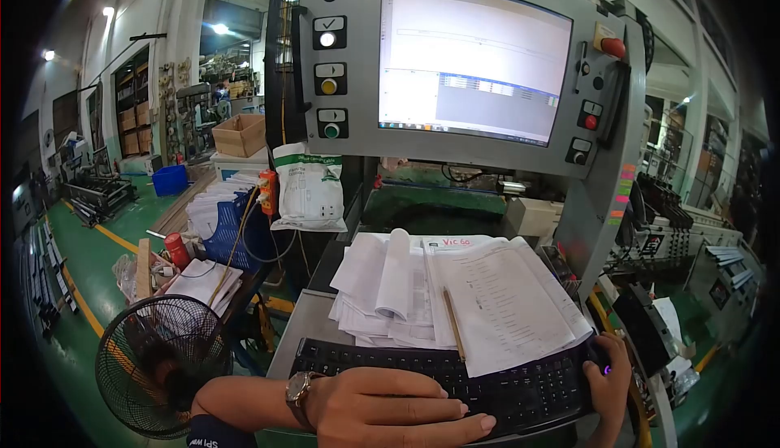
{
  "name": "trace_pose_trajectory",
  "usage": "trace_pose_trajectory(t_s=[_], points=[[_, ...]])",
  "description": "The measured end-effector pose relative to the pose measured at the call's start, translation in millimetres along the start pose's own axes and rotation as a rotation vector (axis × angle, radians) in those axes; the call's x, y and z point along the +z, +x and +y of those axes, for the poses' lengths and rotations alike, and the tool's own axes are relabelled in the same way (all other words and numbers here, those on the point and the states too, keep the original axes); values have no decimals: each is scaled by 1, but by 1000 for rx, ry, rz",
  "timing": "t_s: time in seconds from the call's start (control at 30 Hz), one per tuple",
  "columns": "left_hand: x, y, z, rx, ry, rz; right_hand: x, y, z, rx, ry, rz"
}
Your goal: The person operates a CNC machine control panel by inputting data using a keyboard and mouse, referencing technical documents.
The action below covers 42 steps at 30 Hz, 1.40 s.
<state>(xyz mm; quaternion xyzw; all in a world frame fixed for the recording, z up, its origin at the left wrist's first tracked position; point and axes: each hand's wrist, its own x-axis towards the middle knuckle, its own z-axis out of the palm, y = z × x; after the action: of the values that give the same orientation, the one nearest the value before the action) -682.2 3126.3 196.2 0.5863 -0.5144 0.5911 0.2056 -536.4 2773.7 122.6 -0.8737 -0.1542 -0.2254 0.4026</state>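
Note:
My left hand (390,407), with a wristwatch (299,391) on its wrist, lies with fingers stretched out over the front of a black keyboard (528,399). Curled around a dark computer mouse (599,356) with a small purple light is my right hand (611,379), at the keyboard's right end. Printed sheets (504,302) overlap the back of the keyboard, and a pencil (453,322) rests on them. Left of these is a stack of papers (370,285) with a rolled-up top sheet. Above, a lit monitor (475,58) sits in a grey control panel (349,135).
A black mesh fan (162,367) stands close to my left forearm. A white plastic bag (309,188) hangs below the panel. Red knobs (612,47) and several buttons flank the screen. Further left are a blue bin (170,180) and a cardboard box (239,135).

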Motion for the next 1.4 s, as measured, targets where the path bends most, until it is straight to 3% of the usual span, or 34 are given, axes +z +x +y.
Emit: trace_pose_trajectory(t_s=[0.5, 0.63, 0.77, 1.13, 1.27, 1.4], points=[[-7, 17, 8, -19, -14, -96, 0, 0, -1, 14, 29, 14], [-20, 13, 27, -291, 28, -308, 0, 0, 0, 14, 13, 22], [-16, 20, 8, -16, -44, -198, 0, 1, 7, -39, -31, 22], [-14, 18, 7, -28, -37, -188, 0, 0, 2, -4, 18, 24], [-24, 29, 1, 20, -47, -313, 0, 0, 2, -1, 15, 22], [-18, 21, 4, -24, -50, -230, 0, 0, 3, -17, 0, 18]])
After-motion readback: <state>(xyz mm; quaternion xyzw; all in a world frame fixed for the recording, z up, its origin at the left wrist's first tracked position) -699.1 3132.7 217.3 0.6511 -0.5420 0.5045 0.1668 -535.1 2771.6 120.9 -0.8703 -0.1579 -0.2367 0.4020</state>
